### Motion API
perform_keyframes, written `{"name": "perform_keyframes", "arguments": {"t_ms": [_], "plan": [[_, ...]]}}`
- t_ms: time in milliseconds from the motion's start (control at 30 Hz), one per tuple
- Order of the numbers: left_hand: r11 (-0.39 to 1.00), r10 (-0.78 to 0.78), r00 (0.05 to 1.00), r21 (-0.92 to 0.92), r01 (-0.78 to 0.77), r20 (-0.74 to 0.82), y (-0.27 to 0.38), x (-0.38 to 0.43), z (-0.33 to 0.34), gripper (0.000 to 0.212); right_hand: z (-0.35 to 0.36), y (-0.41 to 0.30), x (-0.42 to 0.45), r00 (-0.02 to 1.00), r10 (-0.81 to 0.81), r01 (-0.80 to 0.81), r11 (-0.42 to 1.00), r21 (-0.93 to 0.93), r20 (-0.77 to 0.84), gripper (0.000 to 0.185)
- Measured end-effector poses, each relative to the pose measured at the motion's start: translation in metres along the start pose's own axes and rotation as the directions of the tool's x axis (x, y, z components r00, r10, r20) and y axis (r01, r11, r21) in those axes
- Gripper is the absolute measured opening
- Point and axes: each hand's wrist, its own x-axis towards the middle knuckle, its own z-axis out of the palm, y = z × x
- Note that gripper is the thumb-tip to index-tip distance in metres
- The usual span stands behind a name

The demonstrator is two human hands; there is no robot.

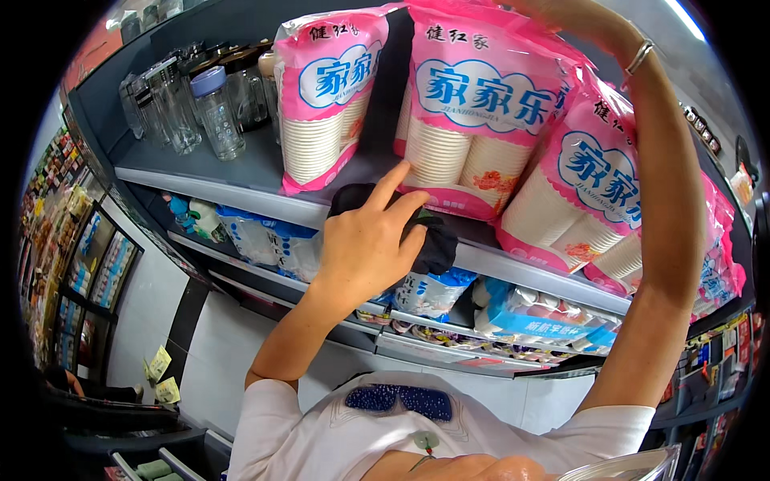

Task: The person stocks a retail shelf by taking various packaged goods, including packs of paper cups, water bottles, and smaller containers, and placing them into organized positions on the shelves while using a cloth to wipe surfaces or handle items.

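In front of me, an upright pink plastic pack of white paper cups (442, 156) stands on the grey shelf. My left hand (364, 243) is at its lower front, with index and middle fingers stretched toward the pack's base. The other fingers curl over a black cloth (438, 245), bunched under the palm at the shelf's edge. Reaching up over the packs, my right hand (541, 11) is at the top of the same pack, mostly cut off by the picture's rim; its fingers are hidden. Similar cup packs stand left (313, 138) and lean at right (559, 198).
Several clear drinking bottles (219, 114) stand at the shelf's left. Below the shelf's pale front edge (240, 201) are blue-and-white cup packs (430, 294) and a blue-banded pack (541, 321). Stocked racks (90, 258) and yellow paper signs (159, 364) are across the aisle.
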Motion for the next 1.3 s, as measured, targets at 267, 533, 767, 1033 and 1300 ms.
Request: {"name": "perform_keyframes", "arguments": {"t_ms": [267,533,767,1033,1300], "plan": [[1.000,0.008,0.996,-0.009,-0.009,-0.088,-0.009,-0.003,0.003,0.032,-0.008,-0.058,-0.060,0.977,-0.048,0.097,0.968,-0.231,0.209,0.074],[0.976,0.082,0.978,-0.182,-0.117,-0.190,-0.021,-0.006,0.006,0.032,0.016,-0.011,-0.032,0.958,-0.113,0.197,0.929,-0.313,0.265,0.083],[0.954,0.105,0.952,-0.241,-0.178,-0.288,-0.038,-0.014,0.016,0.029,0.014,-0.061,-0.049,0.975,0.059,-0.031,0.990,-0.135,0.213,0.042],[0.963,0.099,0.955,-0.214,-0.163,-0.280,-0.039,-0.014,0.017,0.029,0.014,-0.060,-0.042,0.988,-0.015,0.042,0.983,-0.179,0.154,0.039],[0.959,0.046,0.979,-0.264,-0.098,-0.196,-0.033,-0.014,0.009,0.032,0.011,-0.074,-0.048,0.973,-0.042,0.084,0.981,-0.173,0.229,0.036]]}}
